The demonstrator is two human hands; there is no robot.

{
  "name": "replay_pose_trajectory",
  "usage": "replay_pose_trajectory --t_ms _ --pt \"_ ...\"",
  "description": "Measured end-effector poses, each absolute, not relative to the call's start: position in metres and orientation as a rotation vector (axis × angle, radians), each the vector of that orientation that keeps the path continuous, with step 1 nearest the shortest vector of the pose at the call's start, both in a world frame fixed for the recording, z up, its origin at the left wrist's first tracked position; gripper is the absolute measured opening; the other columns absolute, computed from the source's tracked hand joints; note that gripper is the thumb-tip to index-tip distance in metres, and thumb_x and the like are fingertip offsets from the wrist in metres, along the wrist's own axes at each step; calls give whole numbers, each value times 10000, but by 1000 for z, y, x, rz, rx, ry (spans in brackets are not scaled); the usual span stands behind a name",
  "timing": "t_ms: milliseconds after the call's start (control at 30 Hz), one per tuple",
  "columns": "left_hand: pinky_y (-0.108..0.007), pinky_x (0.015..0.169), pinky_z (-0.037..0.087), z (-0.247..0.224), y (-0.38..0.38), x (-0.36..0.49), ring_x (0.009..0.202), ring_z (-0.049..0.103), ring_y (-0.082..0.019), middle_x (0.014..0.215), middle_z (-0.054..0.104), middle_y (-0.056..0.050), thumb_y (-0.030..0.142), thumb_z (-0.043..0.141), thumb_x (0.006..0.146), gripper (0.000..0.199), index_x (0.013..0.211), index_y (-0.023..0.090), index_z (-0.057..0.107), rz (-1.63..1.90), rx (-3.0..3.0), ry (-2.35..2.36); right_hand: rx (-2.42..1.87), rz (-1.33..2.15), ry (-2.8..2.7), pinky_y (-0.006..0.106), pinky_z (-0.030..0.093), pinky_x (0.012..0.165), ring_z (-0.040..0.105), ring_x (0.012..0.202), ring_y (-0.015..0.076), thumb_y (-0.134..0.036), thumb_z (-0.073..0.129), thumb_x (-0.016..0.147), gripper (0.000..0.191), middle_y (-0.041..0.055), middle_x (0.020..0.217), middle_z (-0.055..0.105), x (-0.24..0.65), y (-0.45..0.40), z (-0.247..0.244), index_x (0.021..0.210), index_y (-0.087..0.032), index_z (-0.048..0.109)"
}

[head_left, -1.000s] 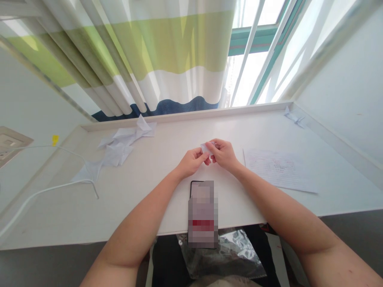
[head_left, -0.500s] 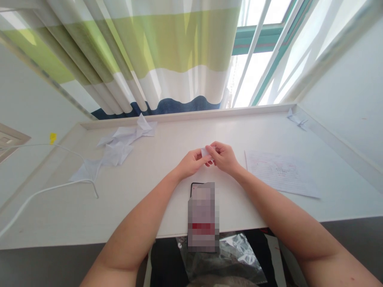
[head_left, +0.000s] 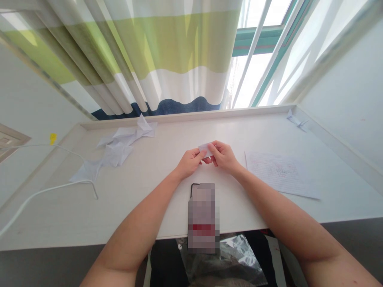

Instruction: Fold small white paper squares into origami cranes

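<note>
A small folded piece of white paper is held up above the middle of the desk. My left hand pinches its left side between thumb and fingers. My right hand grips the right side, thumb on top and fingers behind. The hands are close together, and their fingers cover part of the paper. Nearer to me, between my forearms, a phone with a blurred screen lies at the desk's front edge.
Several folded white papers lie at the left of the white desk. Written sheets lie to the right, and a folded paper piece is in the back right corner. A white cable crosses the left side. Clear plastic covers my lap.
The paper has shifted slightly left and shows more of its face between my hands. My thumbs have moved a little apart. Everything else stays put.
</note>
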State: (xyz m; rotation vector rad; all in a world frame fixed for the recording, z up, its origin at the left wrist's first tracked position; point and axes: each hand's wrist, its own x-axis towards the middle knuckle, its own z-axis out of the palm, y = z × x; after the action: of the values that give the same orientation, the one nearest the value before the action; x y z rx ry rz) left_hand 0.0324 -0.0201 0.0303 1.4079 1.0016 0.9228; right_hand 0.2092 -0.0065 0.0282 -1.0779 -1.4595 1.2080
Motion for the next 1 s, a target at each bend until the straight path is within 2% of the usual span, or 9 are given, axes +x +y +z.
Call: replay_pose_trajectory --t_ms 100,167,333,433,533,600,733,867,1000 --pt "-329 786 526 31 -20 33 899 769 -231 962 838 -125 744 695 925 606 1022 154 788 901 1405 1004 -1060 1108 -1485 271 332 440 451 458 113 -940 632 835 709 -45 549 553 209 -5 27 813 -231 618" --pt "-316 759 519 31 -21 33 862 756 -215 958 832 -110 735 729 902 585 1006 162 784 931 1404 1023 -1030 1062 -1541 276 352 488 446 508 113 -897 629 876 677 -35 582 567 211 -5 27 806 -224 632" --pt "-296 677 477 33 -25 31 665 634 -156 690 725 -45 722 664 956 588 736 179 717 996 1492 1090 -992 1133 -1722 282 306 498 384 508 110 -796 625 944 592 -64 533 477 223 -5 35 802 -221 648" --pt "-296 657 475 33 -25 31 615 600 -146 629 685 -36 725 623 977 625 663 188 683 995 1543 1106 -1050 1156 -1731 275 286 472 383 477 104 -785 634 941 585 -69 508 461 227 -7 38 786 -221 640" --pt "-287 609 465 30 -22 34 562 574 -130 637 689 -35 762 632 953 636 690 186 687 1086 1511 1125 -1062 1246 -1665 267 320 449 440 436 101 -809 631 934 602 -57 513 520 223 -9 38 796 -224 611" --pt "-277 575 459 28 -21 36 541 585 -118 711 736 -49 777 649 932 621 772 180 709 1154 1426 1120 -1046 1308 -1617 262 363 443 498 431 106 -834 658 902 617 -40 555 591 219 -9 37 827 -225 595" --pt "-255 525 454 29 -23 38 513 633 -117 787 779 -59 731 758 863 560 893 175 711 1077 1317 1089 -1048 1283 -1498 253 387 422 538 431 110 -866 728 815 656 -33 617 650 215 -8 34 902 -229 598" --pt "-242 448 346 33 -27 33 408 484 -86 597 677 -5 655 745 885 495 798 171 688 846 1435 1109 -1079 1239 -1535 255 351 405 536 417 116 -828 715 849 607 -33 587 625 218 -7 36 838 -234 589" --pt "-250 462 302 35 -28 30 423 424 -79 511 547 23 671 628 958 581 642 183 626 886 1542 1164 -1060 1238 -1637 257 347 417 498 417 108 -740 707 907 525 -38 571 613 221 -9 39 835 -229 610"
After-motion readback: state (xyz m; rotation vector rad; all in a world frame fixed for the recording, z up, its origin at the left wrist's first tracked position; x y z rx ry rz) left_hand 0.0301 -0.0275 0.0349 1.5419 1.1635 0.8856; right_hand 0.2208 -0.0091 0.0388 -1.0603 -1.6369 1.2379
